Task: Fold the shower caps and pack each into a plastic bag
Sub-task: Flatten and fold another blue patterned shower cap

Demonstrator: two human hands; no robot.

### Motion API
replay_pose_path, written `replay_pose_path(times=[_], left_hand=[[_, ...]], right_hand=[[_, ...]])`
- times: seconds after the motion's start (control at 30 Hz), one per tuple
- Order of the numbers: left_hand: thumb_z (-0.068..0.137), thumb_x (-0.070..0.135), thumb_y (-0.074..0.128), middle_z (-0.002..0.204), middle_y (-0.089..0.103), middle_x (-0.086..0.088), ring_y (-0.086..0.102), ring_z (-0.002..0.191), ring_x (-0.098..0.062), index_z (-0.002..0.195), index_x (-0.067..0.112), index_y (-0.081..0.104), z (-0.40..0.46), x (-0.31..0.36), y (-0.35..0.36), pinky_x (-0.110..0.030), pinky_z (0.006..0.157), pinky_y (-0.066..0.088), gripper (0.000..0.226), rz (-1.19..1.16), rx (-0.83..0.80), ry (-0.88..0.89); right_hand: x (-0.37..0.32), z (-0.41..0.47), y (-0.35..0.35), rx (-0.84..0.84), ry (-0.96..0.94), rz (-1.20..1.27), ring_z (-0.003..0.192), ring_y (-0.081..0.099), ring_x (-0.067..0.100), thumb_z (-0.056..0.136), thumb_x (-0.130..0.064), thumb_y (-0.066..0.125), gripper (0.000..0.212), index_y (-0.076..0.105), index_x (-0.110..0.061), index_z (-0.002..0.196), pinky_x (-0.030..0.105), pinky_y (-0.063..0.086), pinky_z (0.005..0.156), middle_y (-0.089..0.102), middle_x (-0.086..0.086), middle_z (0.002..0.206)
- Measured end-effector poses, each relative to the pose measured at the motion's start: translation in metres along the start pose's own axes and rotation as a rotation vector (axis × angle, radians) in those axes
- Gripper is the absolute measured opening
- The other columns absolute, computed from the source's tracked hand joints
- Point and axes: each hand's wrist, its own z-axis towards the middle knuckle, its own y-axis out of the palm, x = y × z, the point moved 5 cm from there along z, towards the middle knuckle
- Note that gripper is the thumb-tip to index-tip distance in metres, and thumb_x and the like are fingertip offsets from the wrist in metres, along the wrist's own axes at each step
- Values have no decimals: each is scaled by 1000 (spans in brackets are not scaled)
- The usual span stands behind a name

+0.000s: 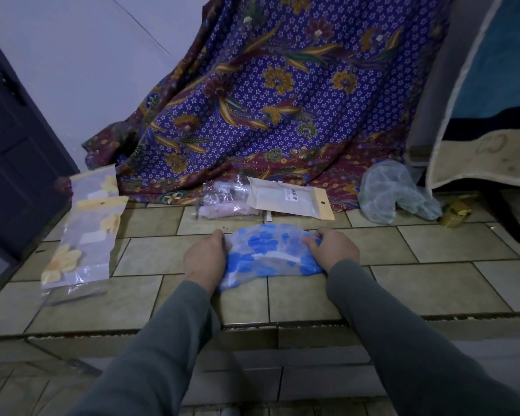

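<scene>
Scene: tiled ledge surface [433, 283], head view looking fwd/down.

Task item: translucent plastic shower cap w/ blue flower print [270, 255], lying flattened on the surface at centre frame, between both hands. Shape approx. half-moon, curved edge toward 12 o'clock.

L hand [204, 256]: at cap's 9 o'clock end, fingers curled over the cap edge, gripping it. R hand [332, 246]: at cap's 3 o'clock end, fingers curled into bunched cap material, gripping it. Both arms in grey long sleeves [403, 331].

Other items, ref. to cap:
- 9–10 o'clock: clear plastic bags holding folded caps w/ yellow flower print [87, 232], lying flat in an overlapping row; well apart from cap.
- 12 o'clock: clear plastic bag w/ pinkish contents [222, 202], just beyond cap; contents too blurred to ID.
- 12–1 o'clock: flat white packet w/ yellow header strip and barcode label [291, 199], partly over the clear bag.
- 2 o'clock: loose, crumpled pale-green translucent shower cap [388, 193], unfolded, near surface's far edge.
- 3 o'clock, further out: small gold-coloured object [455, 213]; type cannot be told.

Background: purple batik cloth w/ gold floral pattern [282, 94] draped down onto surface's far edge; dark door [15, 151] at 9 o'clock.
</scene>
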Motion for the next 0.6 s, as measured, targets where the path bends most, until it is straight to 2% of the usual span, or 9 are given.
replay_pose_path(times=[0.1,0.17,0.23,0.3,0.33,0.43,0.5,0.57,0.6], left_hand=[[81,23,58,106,60,-12,56,93,-34,108,15,59,-1,20,-25,-39,70,43,28,87,255,74],[78,27,55,102,62,-8,57,90,-32,106,16,63,-12,53,-33,-40,72,43,30,28,388,294],[87,39,40,119,62,-2,56,107,-28,121,21,59,-23,80,-17,-40,87,37,43,-21,217,495],[93,54,26,151,35,5,29,139,-23,145,28,34,-26,77,12,-47,110,19,58,10,-79,490],[92,61,19,158,18,9,12,145,-19,149,33,19,-25,68,25,-50,114,7,64,24,-174,460],[82,72,4,158,-6,14,-10,146,-13,148,42,-2,-22,52,39,-55,114,-5,73,19,-251,443],[81,73,4,158,-8,14,-11,146,-13,148,43,-2,-20,52,41,-56,114,-3,74,13,-268,444],[79,72,4,159,-6,12,-9,146,-13,149,41,4,-20,54,42,-57,114,-1,76,21,-263,442],[80,72,7,159,-5,12,-9,146,-13,149,39,8,-20,54,41,-56,114,-1,77,11,-266,442]], right_hand=[[-4,1,0,30,-21,-50,102,60,22,92,-54,44,37,60,-27,112,29,38,73,66,1,110],[-6,1,2,58,-38,-76,100,60,22,93,-53,42,37,60,-27,112,28,39,71,66,0,108],[-9,1,0,66,-59,-105,96,61,22,93,-53,42,38,62,-25,108,28,38,68,67,2,104],[-10,3,-1,62,-85,-146,91,61,23,93,-55,43,40,65,-23,102,27,38,66,68,3,97],[-8,6,-3,71,-92,-165,89,61,23,91,-58,43,42,66,-23,97,28,38,65,67,2,93],[-11,9,-16,287,-198,-192,90,57,24,85,-55,56,33,62,-23,87,33,35,68,62,0,89],[-37,-7,-21,500,-446,-192,89,57,26,83,-43,62,20,67,-23,86,39,36,76,64,-1,91],[-66,-23,-5,419,-691,-216,104,59,27,88,-41,46,30,70,-26,98,52,36,90,67,-2,107],[-75,-27,11,256,-733,-274,121,52,28,91,-45,31,45,65,-28,116,60,29,99,61,-3,126]])
